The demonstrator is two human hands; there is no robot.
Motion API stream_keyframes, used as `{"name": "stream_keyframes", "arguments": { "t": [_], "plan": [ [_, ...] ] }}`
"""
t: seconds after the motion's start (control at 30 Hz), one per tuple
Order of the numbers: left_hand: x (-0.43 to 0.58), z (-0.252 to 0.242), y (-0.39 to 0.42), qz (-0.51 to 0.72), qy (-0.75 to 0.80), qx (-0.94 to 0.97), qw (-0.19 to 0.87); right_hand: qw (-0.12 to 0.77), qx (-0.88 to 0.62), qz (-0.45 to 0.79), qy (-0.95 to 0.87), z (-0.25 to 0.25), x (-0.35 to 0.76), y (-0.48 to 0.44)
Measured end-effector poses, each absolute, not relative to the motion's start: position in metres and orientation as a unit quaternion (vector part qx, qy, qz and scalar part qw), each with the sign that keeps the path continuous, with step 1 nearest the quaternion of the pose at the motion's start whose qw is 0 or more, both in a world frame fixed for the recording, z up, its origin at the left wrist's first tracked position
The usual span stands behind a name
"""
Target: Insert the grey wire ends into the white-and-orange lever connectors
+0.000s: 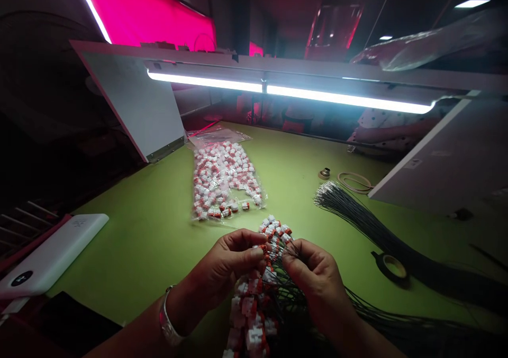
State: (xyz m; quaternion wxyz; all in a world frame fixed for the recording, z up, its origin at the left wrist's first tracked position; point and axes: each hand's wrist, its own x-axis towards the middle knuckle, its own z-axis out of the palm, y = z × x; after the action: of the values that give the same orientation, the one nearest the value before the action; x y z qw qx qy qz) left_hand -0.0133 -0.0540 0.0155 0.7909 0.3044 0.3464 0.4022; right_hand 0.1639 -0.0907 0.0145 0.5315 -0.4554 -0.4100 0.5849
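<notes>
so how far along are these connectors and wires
Done: a cluster of white-and-orange connectors hangs on black wires. In hand: the left hand and right hand work at its top. Still left: a full plastic bag of connectors and a bundle of loose black wires.

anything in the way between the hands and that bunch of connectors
Nothing visible blocks them. The left hand and right hand are already at the cluster of white and orange wire connectors. Only thin black wires run among the connectors, between the hands.
</notes>
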Motion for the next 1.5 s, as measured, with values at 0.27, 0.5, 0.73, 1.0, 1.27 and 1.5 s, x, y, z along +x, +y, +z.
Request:
{"name": "stream_keyframes", "arguments": {
  "t": [0.27, 0.5, 0.73, 1.0, 1.27, 1.5],
  "plan": [
    [-0.014, 0.017, -0.058, 0.400, 0.339, 0.270, 0.808, 0.522, -0.449, 0.587, -0.424, 0.014, 0.163, -0.094],
    [-0.015, 0.014, -0.061, 0.382, 0.342, 0.312, 0.800, 0.508, -0.458, 0.584, -0.438, 0.017, 0.163, -0.096],
    [-0.013, 0.013, -0.062, 0.406, 0.342, 0.324, 0.783, 0.499, -0.471, 0.581, -0.439, 0.020, 0.163, -0.099],
    [-0.014, 0.011, -0.062, 0.449, 0.313, 0.371, 0.750, 0.488, -0.472, 0.591, -0.435, 0.020, 0.162, -0.098],
    [-0.016, 0.010, -0.065, 0.490, 0.318, 0.451, 0.675, 0.488, -0.447, 0.645, -0.382, 0.020, 0.161, -0.098],
    [-0.011, 0.011, -0.071, 0.525, 0.289, 0.537, 0.594, 0.482, -0.411, 0.706, -0.317, 0.022, 0.158, -0.100]
  ]
}}
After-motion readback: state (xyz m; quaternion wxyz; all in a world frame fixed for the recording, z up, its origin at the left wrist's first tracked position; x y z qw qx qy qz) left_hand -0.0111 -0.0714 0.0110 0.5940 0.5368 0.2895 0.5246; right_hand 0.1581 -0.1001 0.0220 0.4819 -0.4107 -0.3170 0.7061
